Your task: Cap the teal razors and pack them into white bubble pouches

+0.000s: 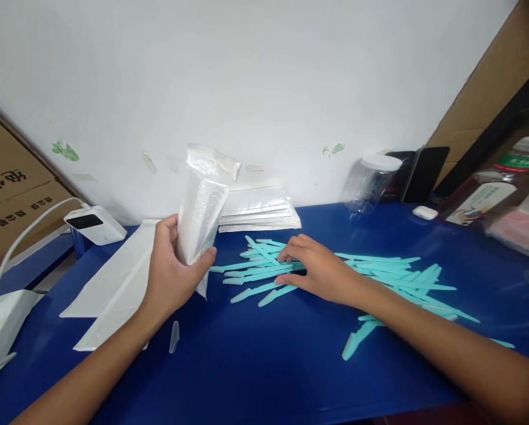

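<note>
My left hand [173,274] is closed round a white bubble mailer [202,203], held upright and tilted a little above the table. My right hand [311,265] reaches into a spread of teal eyebrow razors [392,274]. Its fingers are curled, with a gap between thumb and forefinger and razors lying below them. I cannot see any razor lifted. One loose teal razor [357,342] lies nearer the front edge. A small clear blade cover [174,337] rests alone to the right of my left forearm.
Flat white mailers [109,277] lie at left, and a stack of them [264,209] sits by the wall. A white power bank [95,224] and a power strip [5,321] stand left. A clear jar [370,183], phone [424,174], earphone case [424,212] and bottle [489,189] stand right.
</note>
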The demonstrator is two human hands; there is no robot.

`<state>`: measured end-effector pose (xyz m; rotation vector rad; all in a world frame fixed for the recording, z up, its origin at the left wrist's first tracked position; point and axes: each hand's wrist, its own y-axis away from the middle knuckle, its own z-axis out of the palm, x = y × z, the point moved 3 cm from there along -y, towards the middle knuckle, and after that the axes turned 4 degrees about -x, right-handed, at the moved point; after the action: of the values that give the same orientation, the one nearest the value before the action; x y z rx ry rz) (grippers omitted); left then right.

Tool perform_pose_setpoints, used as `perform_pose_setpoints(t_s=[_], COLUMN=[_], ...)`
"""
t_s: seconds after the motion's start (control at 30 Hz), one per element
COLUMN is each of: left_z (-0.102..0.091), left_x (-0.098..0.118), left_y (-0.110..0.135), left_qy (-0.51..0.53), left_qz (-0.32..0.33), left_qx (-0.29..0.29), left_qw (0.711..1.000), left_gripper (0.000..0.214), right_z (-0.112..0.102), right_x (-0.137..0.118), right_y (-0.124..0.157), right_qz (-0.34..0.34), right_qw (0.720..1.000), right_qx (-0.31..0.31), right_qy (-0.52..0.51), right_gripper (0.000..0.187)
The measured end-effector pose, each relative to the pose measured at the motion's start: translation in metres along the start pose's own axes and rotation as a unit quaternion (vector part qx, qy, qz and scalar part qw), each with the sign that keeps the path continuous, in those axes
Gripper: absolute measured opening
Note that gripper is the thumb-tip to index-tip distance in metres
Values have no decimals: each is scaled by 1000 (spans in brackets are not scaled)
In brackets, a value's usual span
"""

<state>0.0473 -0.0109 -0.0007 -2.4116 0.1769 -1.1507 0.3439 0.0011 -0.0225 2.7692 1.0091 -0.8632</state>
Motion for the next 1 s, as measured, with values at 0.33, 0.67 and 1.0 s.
perform_pose_setpoints(t_s=[0.33,0.67,1.0], left_z=[-26,-19,-16], left_x=[10,13,13], left_y=[-12,-8,-8], left_qy=[-173,-237,-237], left_qz=[32,51,56], left_qx=[-7,-54,-69], left_qw=[984,969,967], left_gripper=[86,82,81], right_z=[-18,-16,-6], right_x=[4,-8,-7], right_y=[13,11,13], right_qz=[-12,-20,-23], right_qw=[993,994,994], right_qx=[-111,-98,-109], right_qy=[-48,-50,14], right_gripper=[59,18,14])
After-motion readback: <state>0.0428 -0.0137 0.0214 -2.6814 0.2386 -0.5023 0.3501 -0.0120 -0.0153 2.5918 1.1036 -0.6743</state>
